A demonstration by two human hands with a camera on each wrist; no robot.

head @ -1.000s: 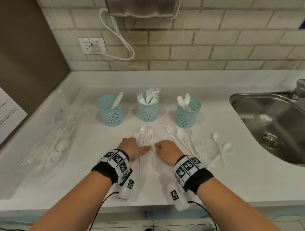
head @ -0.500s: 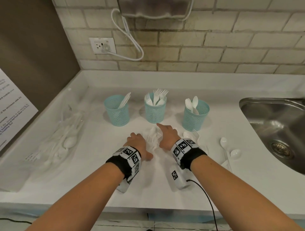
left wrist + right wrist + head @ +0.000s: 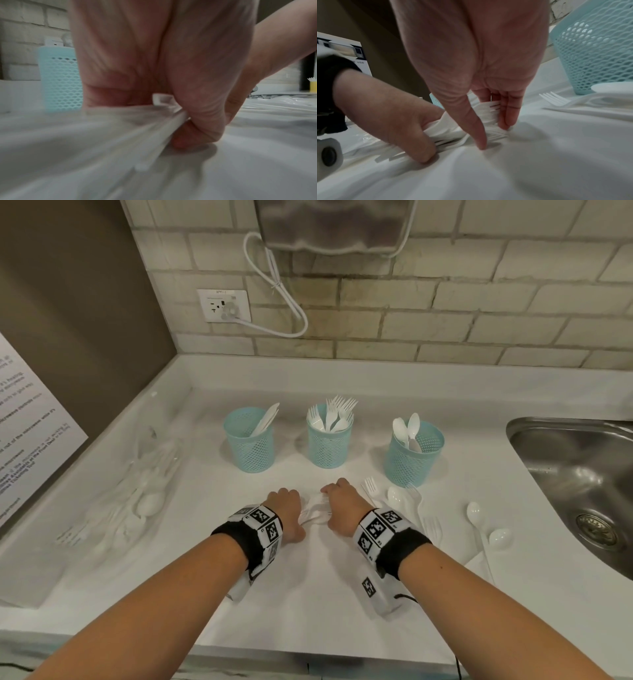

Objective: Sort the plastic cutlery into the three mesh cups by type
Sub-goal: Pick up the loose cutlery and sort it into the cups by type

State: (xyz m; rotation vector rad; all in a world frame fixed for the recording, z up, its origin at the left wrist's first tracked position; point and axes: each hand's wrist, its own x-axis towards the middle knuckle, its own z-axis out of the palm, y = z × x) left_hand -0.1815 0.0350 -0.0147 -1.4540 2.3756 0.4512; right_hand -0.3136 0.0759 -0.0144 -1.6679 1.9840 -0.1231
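Three teal mesh cups stand in a row: the left cup point(image 3: 248, 440) holds knives, the middle cup point(image 3: 329, 441) forks, the right cup point(image 3: 414, 455) spoons. In front of them lies a bundle of white forks point(image 3: 314, 508) on the counter. My left hand point(image 3: 284, 508) grips the handle end of the bundle point(image 3: 137, 135), thumb curled under it. My right hand point(image 3: 339, 501) brackets the tine end point(image 3: 453, 129), with the thumb on the near side and straight fingers point(image 3: 505, 119) on the far side. Loose forks point(image 3: 370, 487) and spoons point(image 3: 474, 513) lie to the right.
A steel sink point(image 3: 582, 474) is sunk into the counter at the right. A clear plastic bag with more cutlery point(image 3: 137, 501) lies at the left. A socket point(image 3: 224, 304) with a white cable is on the brick wall. A printed notice point(image 3: 30, 422) hangs on the left.
Both hands have closed in on the loose forks and drawn them into one bundle. The right hand went forward to the tine end. The head camera tilted up.
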